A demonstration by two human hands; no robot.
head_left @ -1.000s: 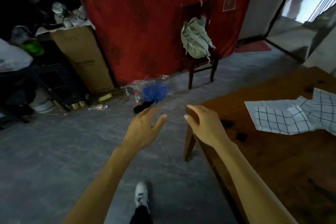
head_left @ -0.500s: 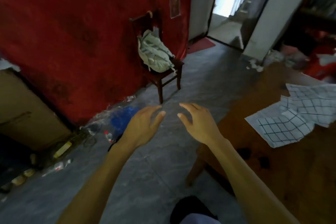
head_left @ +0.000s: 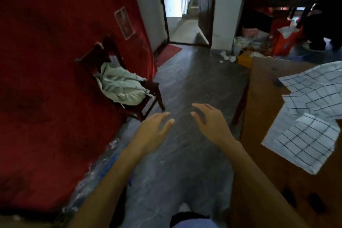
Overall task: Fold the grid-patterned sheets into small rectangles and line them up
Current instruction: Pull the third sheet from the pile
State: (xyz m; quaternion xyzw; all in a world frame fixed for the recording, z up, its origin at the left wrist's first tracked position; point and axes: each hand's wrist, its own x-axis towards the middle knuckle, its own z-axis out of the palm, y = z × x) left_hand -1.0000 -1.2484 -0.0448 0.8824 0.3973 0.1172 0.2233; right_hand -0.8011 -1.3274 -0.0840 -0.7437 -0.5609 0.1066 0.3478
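Several white grid-patterned sheets (head_left: 305, 139) lie loose and overlapping on a brown wooden table (head_left: 259, 98) at the right; a further one (head_left: 318, 83) reaches the frame's right edge. My left hand (head_left: 151, 131) and my right hand (head_left: 211, 122) hover side by side over the grey floor, left of the table, palms down with fingers relaxed and spread. Neither hand holds or touches anything. The sheets are about a hand's length to the right of my right hand.
A dark wooden chair (head_left: 148, 98) with a pale green backpack (head_left: 120, 87) stands against the red wall (head_left: 55, 79) on the left. An open doorway (head_left: 181, 5) lies ahead. Clutter and an orange bag (head_left: 283, 42) sit beyond the table. My foot shows at the bottom.
The view has swung to the right: chair and red wall slid left, the doorway and table came more into view. Both hands stayed open and empty in front of me.
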